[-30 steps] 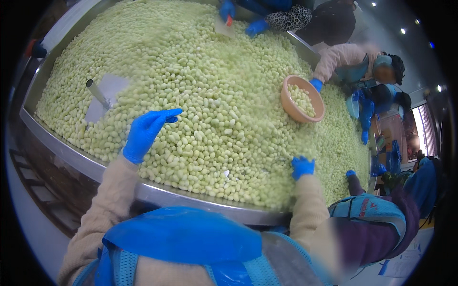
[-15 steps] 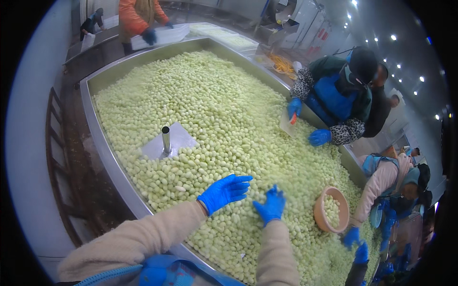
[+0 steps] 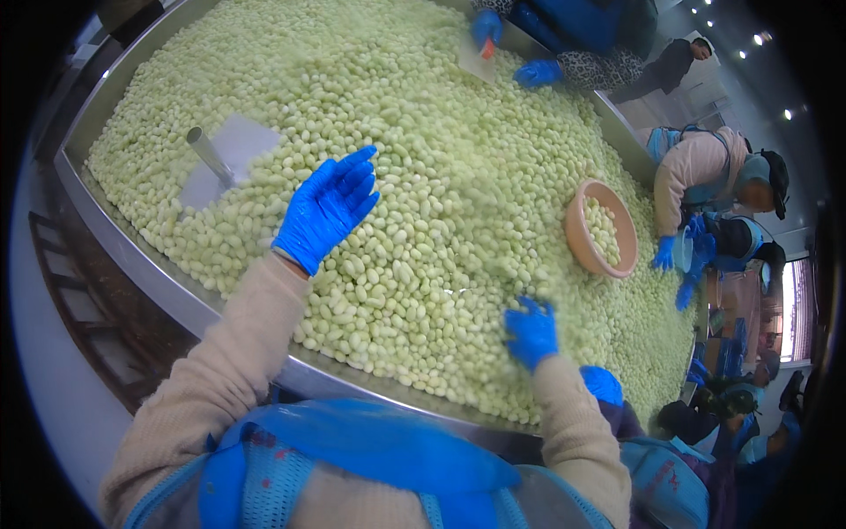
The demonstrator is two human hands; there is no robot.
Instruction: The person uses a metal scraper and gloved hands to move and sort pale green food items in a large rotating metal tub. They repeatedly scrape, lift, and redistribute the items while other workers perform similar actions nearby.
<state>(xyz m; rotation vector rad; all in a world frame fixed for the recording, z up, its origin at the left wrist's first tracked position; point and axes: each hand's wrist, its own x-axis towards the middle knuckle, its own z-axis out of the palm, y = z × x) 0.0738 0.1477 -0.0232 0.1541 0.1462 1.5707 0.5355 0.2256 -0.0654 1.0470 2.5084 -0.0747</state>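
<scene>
Since half a second ago, our two hands have moved farther apart, and our left one has turned its palm more toward 3 o'clock. Our left hand [image 3: 328,207], in a smooth blue glove, is toward 10 o'clock; its fingers are long and only loosely bent, and we see nothing in its hold. Our right hand [image 3: 532,331], in a matching blue glove, is toward 4 o'clock, fingers spread and blurred, at the pile; we cannot tell whether anything lies under its palm.

Between and around both hands spread the pale green, oval, bean-like pieces [image 3: 397,291], heaped on a large grey metal desk [image 3: 141,260] with raised walls. At 1 o'clock from our right hand, a round peach-coloured bowl [image 3: 579,240] sits tilted on the heap, partly filled with the same pieces. At 10 o'clock from our left hand, a slanting grey metal tube [image 3: 210,157] rises by a flat pale grey plate [image 3: 242,145]. At 12 o'clock from our right hand, a co-worker's blue-gloved hand [image 3: 486,28] holds a flat translucent scraper [image 3: 476,65].
</scene>
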